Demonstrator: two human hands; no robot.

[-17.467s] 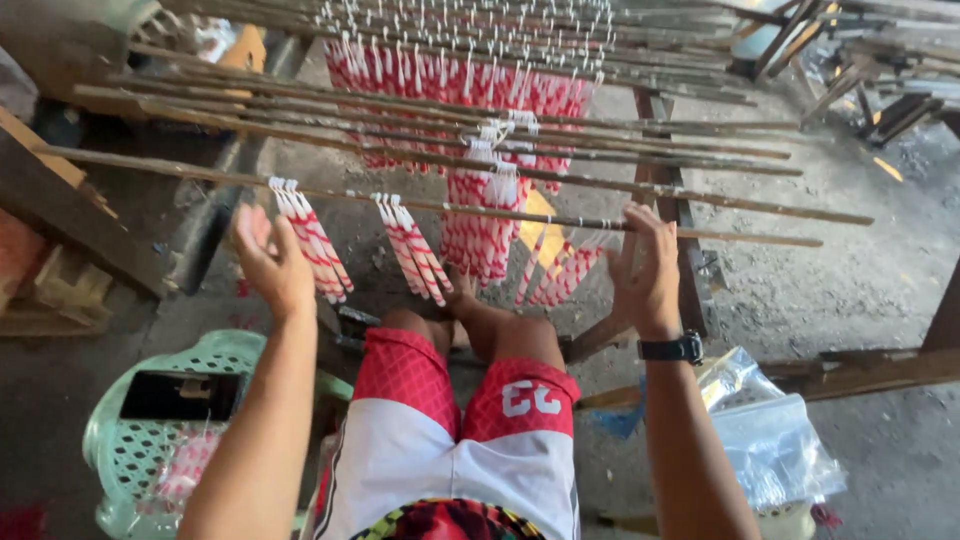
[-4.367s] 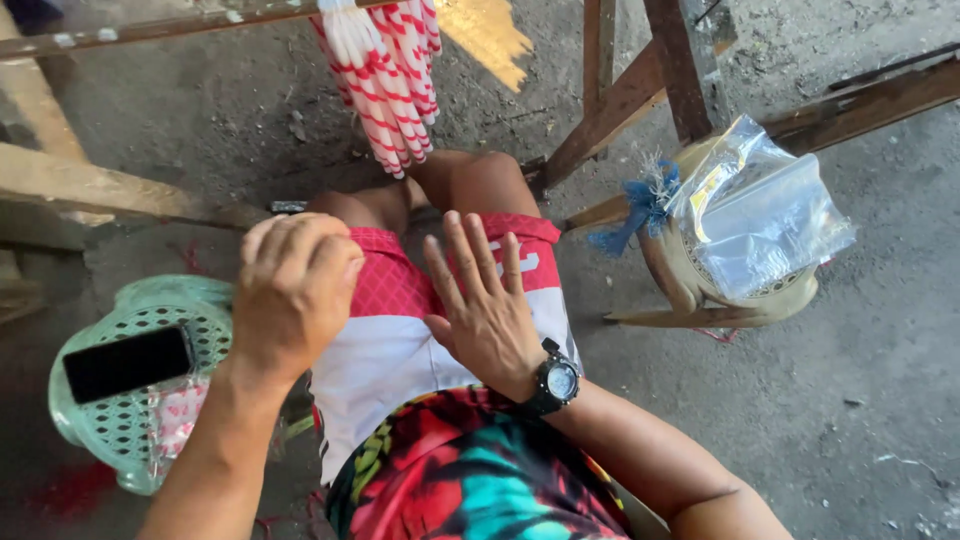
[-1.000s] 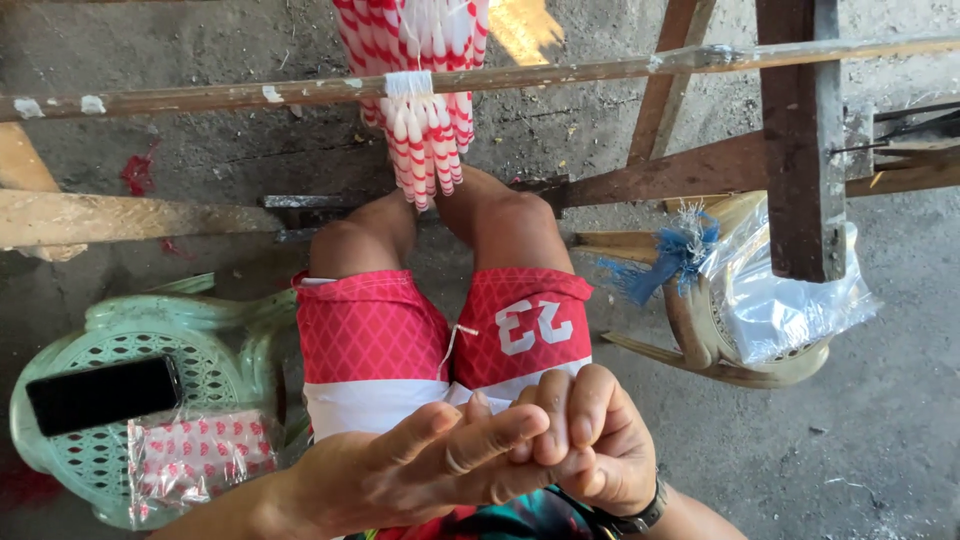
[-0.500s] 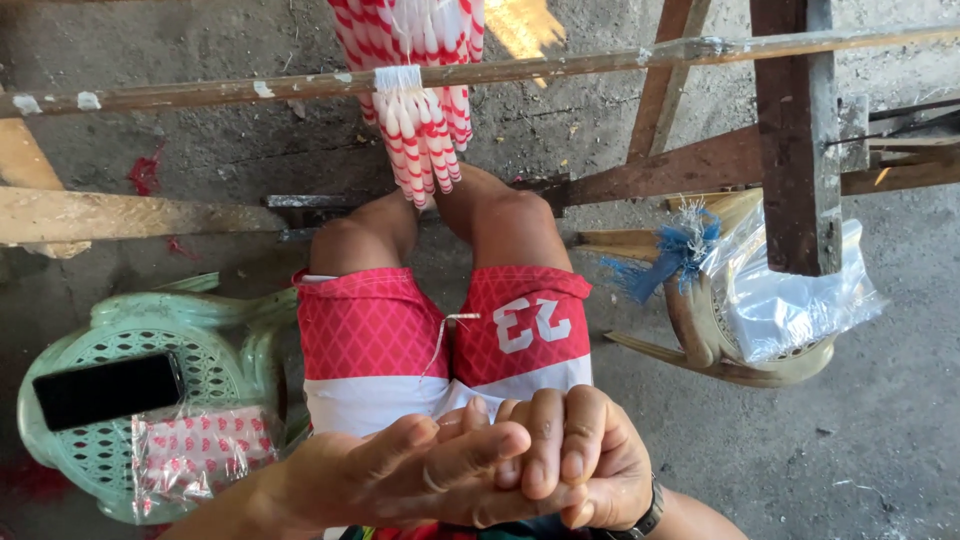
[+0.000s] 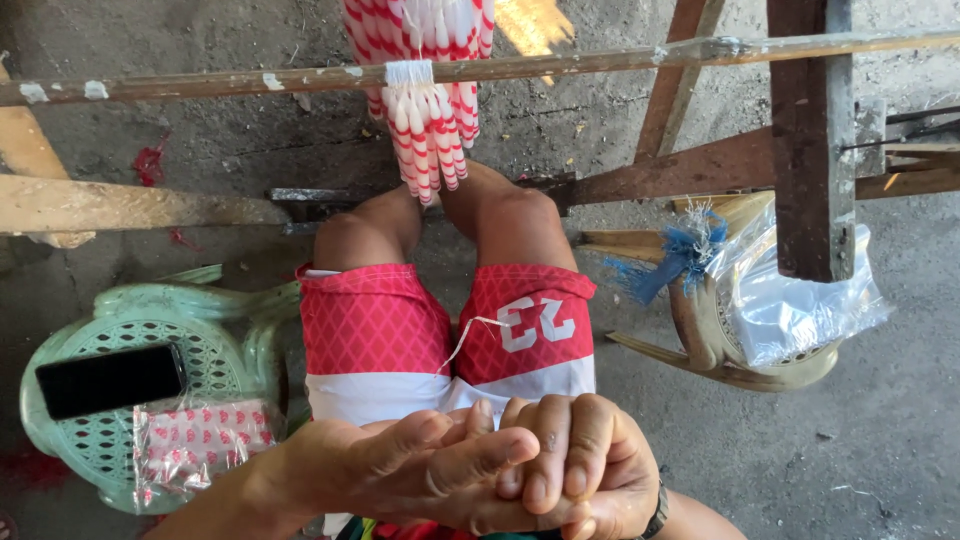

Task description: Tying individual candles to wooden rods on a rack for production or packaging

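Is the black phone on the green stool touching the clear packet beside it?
Apart, narrowly. The head view shows a thin strip of green stool lattice between the phone and the packet lying below it in the picture.

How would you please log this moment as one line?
left hand: clasped with right hand over lap | nothing visibly held | candle bunch hangs from wooden rod | phone on green stool

The left hand and right hand press together over the lap, fingers overlapping, holding nothing visible; a thin white thread lies across the red shorts just beyond them.
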